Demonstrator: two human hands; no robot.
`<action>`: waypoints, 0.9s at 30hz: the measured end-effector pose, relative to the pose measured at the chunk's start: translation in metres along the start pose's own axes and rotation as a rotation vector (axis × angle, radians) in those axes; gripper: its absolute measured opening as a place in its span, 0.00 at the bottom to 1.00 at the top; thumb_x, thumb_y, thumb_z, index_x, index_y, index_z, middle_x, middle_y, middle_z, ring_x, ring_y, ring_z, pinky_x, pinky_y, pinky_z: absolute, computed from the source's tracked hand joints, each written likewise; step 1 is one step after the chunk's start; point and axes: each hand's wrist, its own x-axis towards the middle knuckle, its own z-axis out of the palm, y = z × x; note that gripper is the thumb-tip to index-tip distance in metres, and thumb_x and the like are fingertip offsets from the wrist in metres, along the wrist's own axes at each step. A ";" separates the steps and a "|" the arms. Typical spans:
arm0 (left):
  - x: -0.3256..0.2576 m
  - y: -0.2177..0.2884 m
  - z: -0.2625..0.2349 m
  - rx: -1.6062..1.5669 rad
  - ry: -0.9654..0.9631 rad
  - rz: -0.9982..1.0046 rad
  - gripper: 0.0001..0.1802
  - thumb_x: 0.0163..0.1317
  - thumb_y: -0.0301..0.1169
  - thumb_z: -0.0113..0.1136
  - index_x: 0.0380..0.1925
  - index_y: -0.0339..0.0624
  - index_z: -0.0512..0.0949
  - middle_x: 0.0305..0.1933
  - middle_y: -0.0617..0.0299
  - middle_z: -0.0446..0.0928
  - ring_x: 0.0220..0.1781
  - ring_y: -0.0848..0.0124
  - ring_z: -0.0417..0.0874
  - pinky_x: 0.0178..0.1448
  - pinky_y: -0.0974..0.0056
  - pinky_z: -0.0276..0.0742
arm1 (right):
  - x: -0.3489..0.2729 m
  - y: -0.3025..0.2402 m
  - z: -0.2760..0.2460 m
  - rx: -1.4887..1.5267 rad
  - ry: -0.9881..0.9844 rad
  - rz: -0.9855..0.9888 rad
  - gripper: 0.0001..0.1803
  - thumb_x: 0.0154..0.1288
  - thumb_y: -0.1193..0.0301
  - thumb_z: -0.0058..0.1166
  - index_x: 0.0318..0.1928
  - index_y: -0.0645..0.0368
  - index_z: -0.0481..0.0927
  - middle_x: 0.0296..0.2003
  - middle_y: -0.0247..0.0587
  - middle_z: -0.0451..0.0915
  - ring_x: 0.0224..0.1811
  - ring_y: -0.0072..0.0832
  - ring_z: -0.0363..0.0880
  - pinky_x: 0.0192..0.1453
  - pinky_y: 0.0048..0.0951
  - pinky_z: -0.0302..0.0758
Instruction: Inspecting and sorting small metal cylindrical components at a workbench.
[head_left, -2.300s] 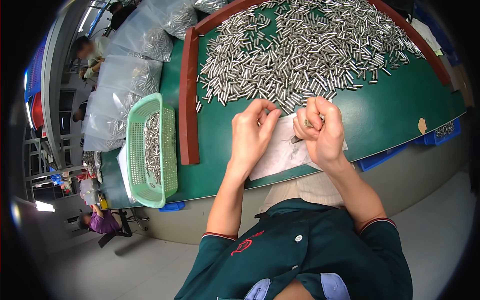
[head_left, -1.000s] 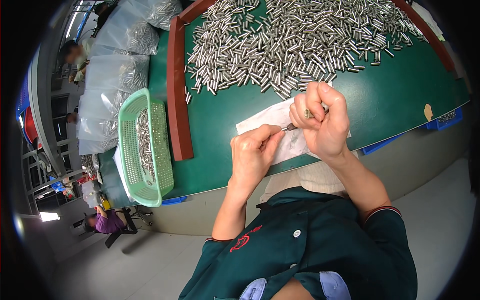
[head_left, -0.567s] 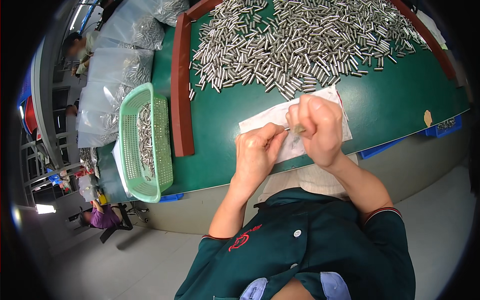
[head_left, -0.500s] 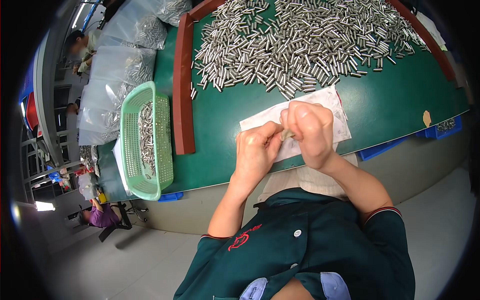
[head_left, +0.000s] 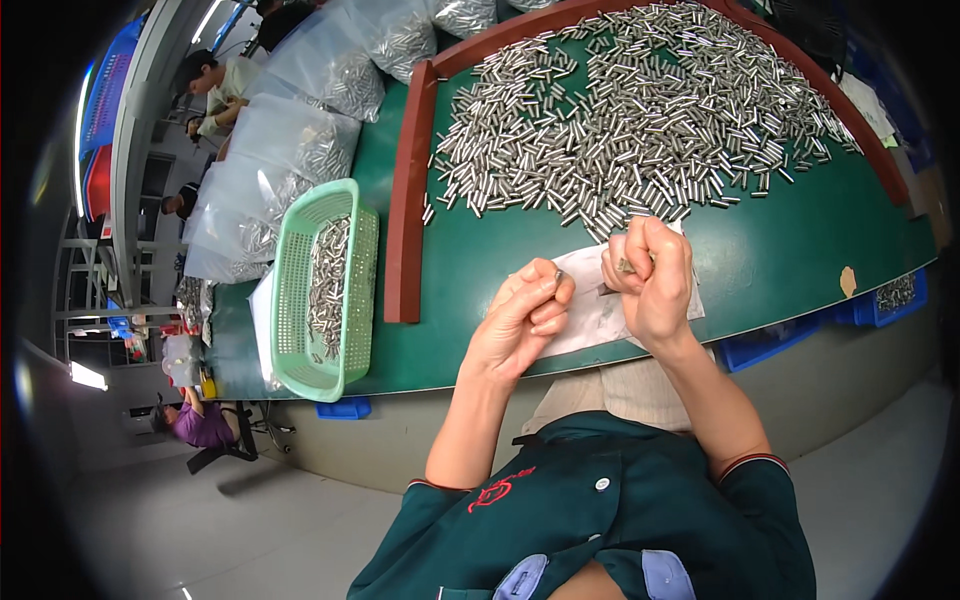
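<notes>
Over the white sheet [head_left: 600,315], my left hand [head_left: 520,318] pinches a small metal pin [head_left: 559,276] between thumb and forefinger, with only its end showing. My right hand [head_left: 655,285] is closed a little to the right, apart from the left. A scrap of pale yellowish-green material, perhaps cloth [head_left: 626,266], pokes out of its fingers; the rest is hidden in the fist. Just beyond both hands, a wide heap of short silvery metal pins [head_left: 640,120] is spread across the green tabletop [head_left: 800,225].
Red-brown rails [head_left: 405,220] border the heap. Left of them stands a light green plastic basket [head_left: 368,290] holding more pins. Clear bags of pins [head_left: 290,140] line the far left. Blue bins [head_left: 890,300] sit below the table edge at right. Other people [head_left: 205,425] are at the left.
My hands have parted: they met at the scrap, and now the left holds the pin away from the right. The whole view has shifted, with the basket and heap appearing farther right and lower.
</notes>
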 end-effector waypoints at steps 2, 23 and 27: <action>0.002 -0.001 -0.001 0.056 0.075 0.020 0.07 0.59 0.29 0.51 0.36 0.39 0.71 0.28 0.61 0.70 0.19 0.84 0.58 0.21 0.79 0.54 | 0.001 -0.001 0.000 0.052 0.003 0.009 0.19 0.62 0.68 0.32 0.13 0.55 0.54 0.12 0.26 0.52 0.14 0.13 0.45 0.16 0.18 0.44; -0.037 0.079 0.008 0.668 0.462 0.829 0.08 0.64 0.30 0.43 0.35 0.38 0.70 0.17 0.73 0.58 0.15 0.86 0.51 0.17 0.79 0.46 | 0.002 0.000 0.000 0.049 0.017 0.015 0.20 0.63 0.67 0.31 0.13 0.54 0.52 0.10 0.27 0.50 0.12 0.15 0.44 0.16 0.19 0.44; -0.064 0.139 -0.015 1.402 1.046 1.208 0.10 0.64 0.29 0.40 0.37 0.36 0.70 0.22 0.70 0.62 0.21 0.86 0.59 0.22 0.80 0.57 | 0.002 0.001 0.000 0.039 0.008 0.012 0.20 0.62 0.68 0.31 0.12 0.54 0.52 0.11 0.27 0.50 0.13 0.15 0.44 0.16 0.19 0.45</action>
